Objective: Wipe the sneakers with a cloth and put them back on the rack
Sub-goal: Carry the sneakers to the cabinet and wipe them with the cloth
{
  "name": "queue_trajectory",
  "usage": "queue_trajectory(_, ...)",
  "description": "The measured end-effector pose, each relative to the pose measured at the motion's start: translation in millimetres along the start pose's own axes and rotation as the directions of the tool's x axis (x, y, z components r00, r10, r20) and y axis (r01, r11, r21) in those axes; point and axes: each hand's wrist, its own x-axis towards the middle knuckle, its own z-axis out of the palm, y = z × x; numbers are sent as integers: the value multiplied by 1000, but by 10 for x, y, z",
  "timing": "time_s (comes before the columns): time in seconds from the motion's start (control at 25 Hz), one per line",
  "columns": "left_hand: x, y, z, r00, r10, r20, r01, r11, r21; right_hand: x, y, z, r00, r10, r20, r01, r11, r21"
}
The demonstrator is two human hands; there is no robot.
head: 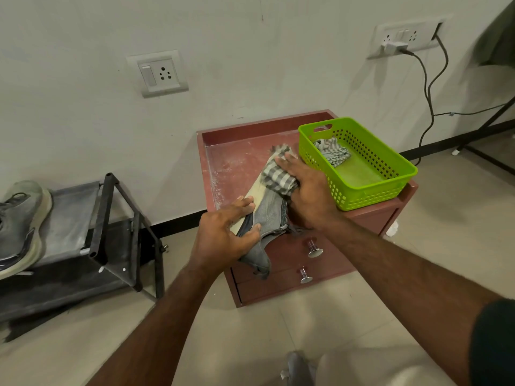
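Observation:
A grey sneaker (pixel 269 218) with a cream sole lies on its side on top of a low red drawer cabinet (pixel 237 151). My left hand (pixel 223 232) grips its heel end, thumb over the upper. With my right hand (pixel 306 190) I press a grey-and-white checked cloth (pixel 276 175) onto the toe part of the sneaker. The second grey sneaker (pixel 19 227) sits on the black shoe rack (pixel 117 218) at the left, partly cut off by the frame edge.
A green plastic basket (pixel 390 174) holding another checked cloth (pixel 333 151) stands on the cabinet's right side, close to my right hand. The wall is just behind. Cables hang from a socket at the right. Tiled floor surrounds the cabinet.

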Motion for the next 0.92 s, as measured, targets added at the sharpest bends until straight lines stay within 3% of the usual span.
queue_trajectory(0.08,-10,3,5,1000,3,-10,-4,1000,-4,110,-17,-67,934,327,-144,-327,945,24)
queue_trajectory(0.12,-16,2,-3,1000,7,-16,-7,1000,-4,107,-27,-110,888,419,-191,-428,904,-5)
queue_trajectory(0.16,-19,3,-6,1000,10,-17,-10,1000,-1,60,-20,-150,901,369,-226,-385,922,-28)
queue_trajectory(0.2,-14,4,-6,1000,15,-16,-15,1000,4,-2,-17,-180,947,233,-223,-249,967,-47)
queue_trajectory(0.28,-1,-7,-4,1000,14,-14,-14,1000,7,-58,12,-203,996,-43,-80,38,997,-62)
queue_trajectory(0.36,5,-3,-9,1000,4,-9,-4,1000,8,-47,94,-98,992,-117,50,121,986,-111)
queue_trajectory(0.44,-1,1,-8,1000,-4,-6,4,1000,2,22,85,-68,990,137,-26,-139,984,-112)
queue_trajectory(0.48,-3,0,-9,1000,-5,-1,5,1000,-3,71,86,-108,943,320,-91,-329,938,-113)
queue_trajectory(0.52,-5,3,-13,1000,-8,3,8,1000,-8,99,57,-157,900,410,-149,-429,893,-135)
queue_trajectory(0.56,-5,8,-17,1000,-9,6,9,1000,-13,84,24,-202,905,378,-195,-406,904,-131)
queue_trajectory(0.64,-2,6,-23,1000,-7,4,8,1000,-23,55,-93,-235,968,125,-217,-134,991,-25)
queue_trajectory(0.72,2,6,-16,1000,-3,4,3,999,-34,53,-147,-165,991,-48,-121,55,997,52)
queue_trajectory(0.8,-4,21,2,1000,-14,19,15,999,-51,66,-49,-49,996,74,-58,-77,996,-51)
queue_trajectory(0.88,-5,27,-14,999,-30,14,31,997,-69,155,7,-109,926,368,-83,-377,896,-233)
queue_trajectory(0.92,-9,29,-31,999,-39,9,39,996,-77,155,1,-148,898,431,-93,-439,853,-284)
